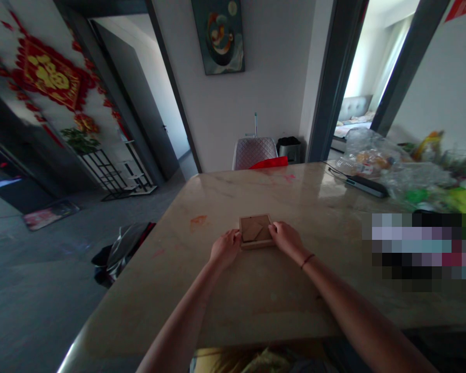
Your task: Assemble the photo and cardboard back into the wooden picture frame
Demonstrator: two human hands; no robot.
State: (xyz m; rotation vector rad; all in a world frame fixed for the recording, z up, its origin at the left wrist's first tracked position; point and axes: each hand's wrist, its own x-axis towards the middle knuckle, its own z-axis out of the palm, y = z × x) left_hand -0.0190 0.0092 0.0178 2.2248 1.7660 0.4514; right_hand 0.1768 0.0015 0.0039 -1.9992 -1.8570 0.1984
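A small square wooden tray with flat wooden puzzle pieces inside lies on the beige marble table. My left hand grips the tray's left edge. My right hand holds its right edge, with the fingers lying over the right rim. A thin dark band circles my right wrist. Both forearms reach forward from the near table edge.
Clear plastic bags with snacks, a dark flat device and green packets crowd the table's right side. A quilted chair stands at the far edge. Left of the table is open grey floor with a dark bag.
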